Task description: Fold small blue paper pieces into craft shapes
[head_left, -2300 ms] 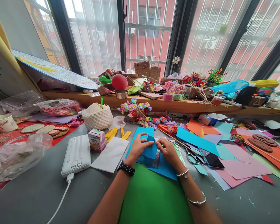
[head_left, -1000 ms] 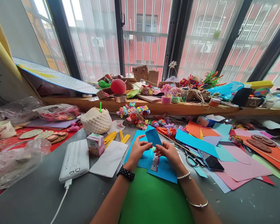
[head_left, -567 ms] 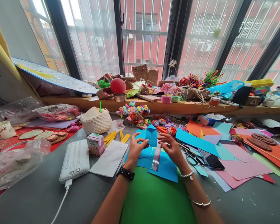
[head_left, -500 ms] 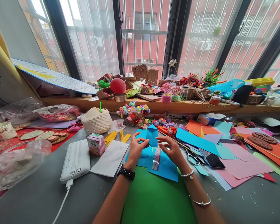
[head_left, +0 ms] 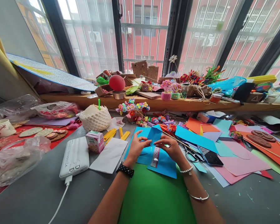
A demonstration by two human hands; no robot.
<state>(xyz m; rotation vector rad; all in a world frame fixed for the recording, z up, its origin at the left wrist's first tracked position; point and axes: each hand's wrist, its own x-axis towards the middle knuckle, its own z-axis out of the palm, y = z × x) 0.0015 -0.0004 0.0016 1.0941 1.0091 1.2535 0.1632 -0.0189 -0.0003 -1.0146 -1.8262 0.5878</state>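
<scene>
Between my hands is a small folded piece of blue paper [head_left: 154, 133], raised above the table and tilted. My left hand [head_left: 138, 147] pinches its lower left edge between thumb and fingers. At its lower right edge, the fingertips of my right hand [head_left: 171, 147] are closed on the paper. Beneath them lie larger blue sheets [head_left: 166, 168], with a short clear ruler [head_left: 155, 157] on top. A green sheet or mat [head_left: 158, 199] extends toward me under the blue sheets.
Scissors [head_left: 191, 155] and a phone [head_left: 210, 155] lie to the right by colored paper sheets [head_left: 240, 158]. A white power bank [head_left: 74, 158], small drink carton [head_left: 95, 141] and white napkin [head_left: 109, 155] are on the left. Craft flowers [head_left: 132, 109] stand behind.
My right fingers have come in from beside the folded paper to pinch its lower edge. The paper has tilted to the right. The view has shifted slightly.
</scene>
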